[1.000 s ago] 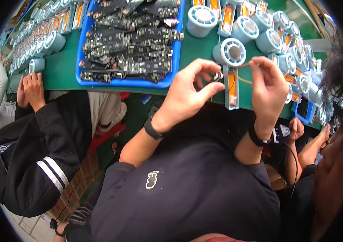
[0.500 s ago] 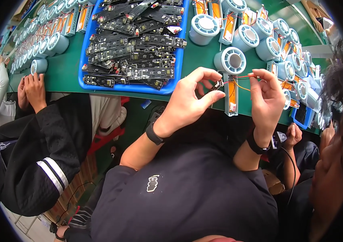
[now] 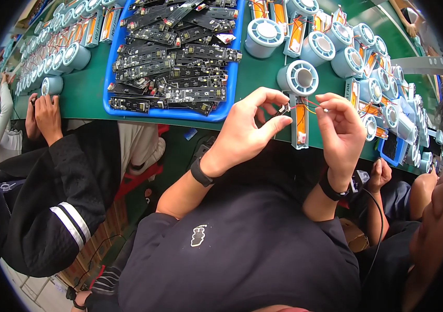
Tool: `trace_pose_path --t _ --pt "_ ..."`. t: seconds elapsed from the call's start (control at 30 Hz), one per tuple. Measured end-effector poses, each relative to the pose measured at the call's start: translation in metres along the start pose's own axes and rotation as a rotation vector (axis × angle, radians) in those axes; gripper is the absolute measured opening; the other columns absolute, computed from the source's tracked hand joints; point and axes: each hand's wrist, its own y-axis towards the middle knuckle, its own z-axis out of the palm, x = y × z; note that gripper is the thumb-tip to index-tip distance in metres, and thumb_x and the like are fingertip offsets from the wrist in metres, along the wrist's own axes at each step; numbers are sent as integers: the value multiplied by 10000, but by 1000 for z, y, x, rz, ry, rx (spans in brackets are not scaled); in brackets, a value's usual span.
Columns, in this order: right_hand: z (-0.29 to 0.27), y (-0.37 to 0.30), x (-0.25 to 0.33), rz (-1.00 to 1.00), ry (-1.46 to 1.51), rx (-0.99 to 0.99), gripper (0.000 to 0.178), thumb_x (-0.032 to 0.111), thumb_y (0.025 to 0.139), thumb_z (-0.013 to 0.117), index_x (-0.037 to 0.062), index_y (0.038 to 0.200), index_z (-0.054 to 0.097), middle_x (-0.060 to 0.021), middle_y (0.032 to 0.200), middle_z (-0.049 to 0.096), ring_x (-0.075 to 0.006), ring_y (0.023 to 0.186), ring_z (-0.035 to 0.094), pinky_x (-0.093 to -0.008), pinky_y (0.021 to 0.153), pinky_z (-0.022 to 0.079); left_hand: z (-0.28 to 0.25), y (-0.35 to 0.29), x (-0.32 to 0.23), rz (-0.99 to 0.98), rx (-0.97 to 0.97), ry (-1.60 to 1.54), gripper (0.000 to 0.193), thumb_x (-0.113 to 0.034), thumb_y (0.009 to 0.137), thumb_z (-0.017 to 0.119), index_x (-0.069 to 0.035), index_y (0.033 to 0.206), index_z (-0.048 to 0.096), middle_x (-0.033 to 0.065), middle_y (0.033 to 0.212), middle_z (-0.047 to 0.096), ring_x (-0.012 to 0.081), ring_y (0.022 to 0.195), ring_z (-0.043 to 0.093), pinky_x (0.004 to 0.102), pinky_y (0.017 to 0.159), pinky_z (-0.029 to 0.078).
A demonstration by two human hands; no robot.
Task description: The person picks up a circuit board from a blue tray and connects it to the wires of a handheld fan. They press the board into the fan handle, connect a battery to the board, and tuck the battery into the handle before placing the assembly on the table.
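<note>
A pale blue handheld fan (image 3: 285,83) lies at the table's near edge, its round head away from me and its open handle (image 3: 293,136) toward me. Inside the handle sits an orange battery (image 3: 300,127), with red and yellow wires running out of it. Between thumb and fingers, my left hand (image 3: 250,122) pinches a small black circuit board (image 3: 283,109), seen nearly edge-on just left of the handle. My right hand (image 3: 342,127) is closed on thin wires with a small white connector (image 3: 326,110) by its fingertips, right of the handle. Fingers partly hide both pieces.
A blue tray (image 3: 236,62) heaped with black circuit boards (image 3: 195,93) stands left of the fan. More fans (image 3: 319,48) crowd the green table (image 3: 258,73) on the right, others (image 3: 75,55) at far left. Co-workers sit on both sides, one hand (image 3: 48,119) at the left edge.
My right hand's fingers have shifted slightly toward the handle, and the white connector now shows by them. My left hand still holds the circuit board in nearly the same place.
</note>
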Motion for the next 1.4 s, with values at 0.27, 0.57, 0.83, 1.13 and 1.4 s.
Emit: trace_pose_path --t 0.27,0.57,0.83,1.13,1.4 --pt "-1 -5 -9 -54 -111 -10 132 -72 937 685 -53 1064 654 -134 1113 729 -31 760 625 -163 660 470 3 3 4 49 -3 -36 291 -92 907 759 -2 1161 648 59 1000 689 77 710 570 245 614 471" --pt "9 -2 -8 -42 -74 -192 137 -74 924 700 -52 1057 676 -55 911 734 5 658 566 -162 577 428 -1 2 -1 -59 58 -8 292 -46 931 746 -2 1194 629 45 1096 664 68 872 616 214 716 512" --pt "5 -5 -5 -30 -75 -152 130 -79 920 698 -48 1045 676 6 775 664 7 633 562 -167 565 420 -2 3 -1 -49 58 -8 297 -43 928 744 -2 1198 627 46 1103 660 74 877 622 223 723 521" --pt "5 -4 -4 -92 2 -92 106 -94 913 692 -62 1005 651 -61 910 695 -8 661 584 -175 573 436 1 2 -5 -62 59 -21 296 -56 931 739 -10 1201 628 46 1102 655 75 867 626 230 734 525" --pt "5 -13 -7 -38 -20 -101 115 -67 932 702 -49 1031 647 -121 1054 741 -9 672 569 -164 568 436 2 0 -5 -66 60 -14 300 -61 929 743 -15 1202 628 40 1078 662 67 854 624 231 736 525"
